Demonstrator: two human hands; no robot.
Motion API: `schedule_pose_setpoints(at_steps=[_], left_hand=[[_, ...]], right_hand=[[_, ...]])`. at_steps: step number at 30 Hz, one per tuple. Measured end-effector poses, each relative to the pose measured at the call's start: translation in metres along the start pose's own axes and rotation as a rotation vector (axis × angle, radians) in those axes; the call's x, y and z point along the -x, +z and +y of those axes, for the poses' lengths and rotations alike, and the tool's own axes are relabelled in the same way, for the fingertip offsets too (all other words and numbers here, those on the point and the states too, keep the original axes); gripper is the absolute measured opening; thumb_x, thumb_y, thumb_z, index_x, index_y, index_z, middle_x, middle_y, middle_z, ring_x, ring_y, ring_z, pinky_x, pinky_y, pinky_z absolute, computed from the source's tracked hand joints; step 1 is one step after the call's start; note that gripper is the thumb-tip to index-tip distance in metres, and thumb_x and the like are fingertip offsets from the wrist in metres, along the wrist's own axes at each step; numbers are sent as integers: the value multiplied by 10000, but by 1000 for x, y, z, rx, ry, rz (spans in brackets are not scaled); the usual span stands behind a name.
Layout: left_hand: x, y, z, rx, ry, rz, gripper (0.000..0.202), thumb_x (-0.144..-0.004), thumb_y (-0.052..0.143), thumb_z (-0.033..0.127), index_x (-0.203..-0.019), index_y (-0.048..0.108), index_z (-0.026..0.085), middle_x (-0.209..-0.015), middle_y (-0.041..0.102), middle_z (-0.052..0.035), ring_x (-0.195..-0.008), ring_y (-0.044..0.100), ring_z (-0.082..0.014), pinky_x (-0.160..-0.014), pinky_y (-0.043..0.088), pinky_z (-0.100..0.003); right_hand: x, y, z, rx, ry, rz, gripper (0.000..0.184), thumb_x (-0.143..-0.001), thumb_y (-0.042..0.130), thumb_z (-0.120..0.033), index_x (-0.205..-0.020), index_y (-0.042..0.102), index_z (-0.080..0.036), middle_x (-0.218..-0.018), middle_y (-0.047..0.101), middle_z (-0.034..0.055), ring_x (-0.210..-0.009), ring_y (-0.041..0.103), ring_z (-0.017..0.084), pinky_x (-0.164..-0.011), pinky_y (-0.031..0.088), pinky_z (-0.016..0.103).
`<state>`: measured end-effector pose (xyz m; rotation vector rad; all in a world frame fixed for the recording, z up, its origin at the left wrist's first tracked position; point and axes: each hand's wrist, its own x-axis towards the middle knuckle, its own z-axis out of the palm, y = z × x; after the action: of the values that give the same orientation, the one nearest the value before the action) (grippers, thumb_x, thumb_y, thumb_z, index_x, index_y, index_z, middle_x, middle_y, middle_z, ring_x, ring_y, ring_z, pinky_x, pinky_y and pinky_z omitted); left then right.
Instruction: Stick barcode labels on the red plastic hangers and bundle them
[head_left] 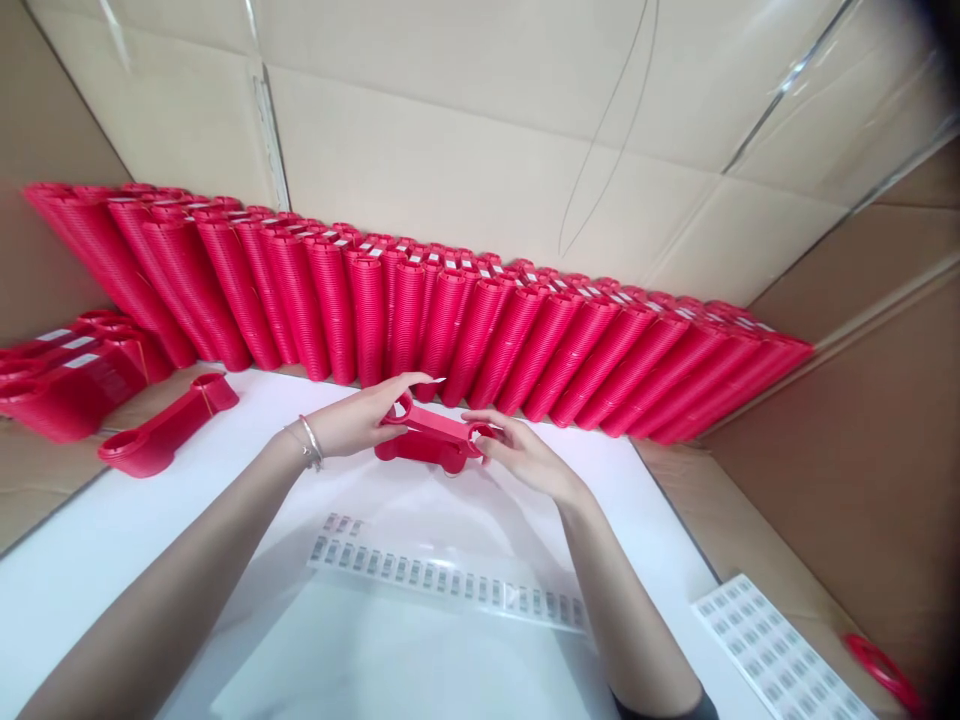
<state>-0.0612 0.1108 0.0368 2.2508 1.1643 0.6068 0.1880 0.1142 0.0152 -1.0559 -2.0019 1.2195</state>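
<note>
Over the white tabletop [127, 540], my left hand [371, 415] grips the left ringed end of a red double-ended plastic piece [439, 422]. My right hand [525, 455] has its thumb and fingers around the ring at the other end. Directly below it is a short red stack [412, 448] of the same shape; whether the two touch, I cannot tell. Closer to me lies a backing sheet of small printed labels [427, 577], part of its rows peeled away. To the left, a short banded bundle of red pieces [169, 425] rests on the table.
Tall leaning stacks of red pieces [442, 330] line the back against a cardboard wall [465, 140]. More red bundles with white labels [82, 385] stand at far left. On the right are another label sheet [780, 650] and a loose red piece [883, 672].
</note>
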Motion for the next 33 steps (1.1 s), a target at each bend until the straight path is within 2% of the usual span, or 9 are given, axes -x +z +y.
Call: schedule_pose_setpoints(at_steps=[4, 8, 10, 15, 21, 26, 28, 30, 33], left_hand=[[2, 1, 7, 24, 13, -24, 566, -769, 493, 177, -1306, 336, 262, -989, 517, -32, -860, 551, -165, -761, 462, -282], [5, 0, 21, 190, 50, -77, 684, -745, 594, 250, -1339, 258, 295, -999, 494, -19, -844, 557, -152, -740, 471, -270], [6, 2, 30, 266, 56, -29, 688, -756, 606, 317, -1343, 247, 294, -1021, 497, -25, -848, 555, -150, -738, 472, -265], [5, 8, 41, 366, 36, 244, 456, -856, 470, 340, -1275, 321, 238, -933, 546, -23, -805, 557, -137, -715, 479, -257], [8, 1, 35, 378, 93, 140, 403, -839, 514, 301, -1191, 350, 196, -1022, 584, -60, -899, 560, -154, -779, 452, -274], [7, 11, 26, 325, 109, 69, 402, -847, 497, 304, -1212, 362, 201, -1159, 519, -91, -951, 545, -151, -820, 441, -292], [7, 18, 25, 313, 71, 127, 417, -831, 521, 315, -1212, 386, 213, -1185, 489, -90, -992, 534, -164, -817, 449, -296], [9, 23, 27, 289, 52, 278, 373, -804, 558, 325, -1147, 466, 211, -1153, 491, -76, -1024, 516, -178, -826, 446, -297], [17, 30, 40, 340, 19, 496, 213, -801, 561, 333, -939, 577, 172, -938, 552, -40, -869, 542, -151, -749, 448, -257]], right_hand=[[5, 2, -4, -32, 63, -81, 324, -717, 423, -91, -975, 608, -156, -861, 635, 18, -677, 555, 115, -590, 449, 228], [6, 12, -4, -3, 87, -17, 239, -639, 364, -30, -675, 561, -160, -617, 579, -22, -554, 511, 96, -486, 392, 194], [6, 19, -3, -26, 98, -10, 215, -642, 361, -43, -687, 530, -168, -604, 577, -23, -508, 514, 96, -439, 384, 192], [9, 31, -5, -98, 117, 21, 202, -647, 342, -72, -742, 479, -186, -653, 586, -16, -437, 514, 90, -358, 368, 186], [23, 38, -17, -402, 181, -209, 210, -623, 402, -104, -787, 520, -160, -710, 603, -2, -502, 602, 112, -429, 434, 199], [35, 57, -1, -449, 267, 55, 267, -556, 356, -128, -756, 530, -157, -590, 572, -19, -371, 502, 92, -339, 346, 196], [41, 64, 8, -447, 307, 115, 285, -543, 332, -140, -752, 526, -159, -539, 545, -31, -314, 409, 69, -306, 267, 187], [46, 68, 17, -441, 341, 149, 275, -542, 321, -151, -738, 514, -158, -507, 521, -35, -303, 353, 59, -304, 222, 185], [53, 71, 25, -415, 387, 177, 262, -551, 314, -161, -730, 505, -158, -486, 489, -40, -310, 332, 64, -310, 207, 193]])
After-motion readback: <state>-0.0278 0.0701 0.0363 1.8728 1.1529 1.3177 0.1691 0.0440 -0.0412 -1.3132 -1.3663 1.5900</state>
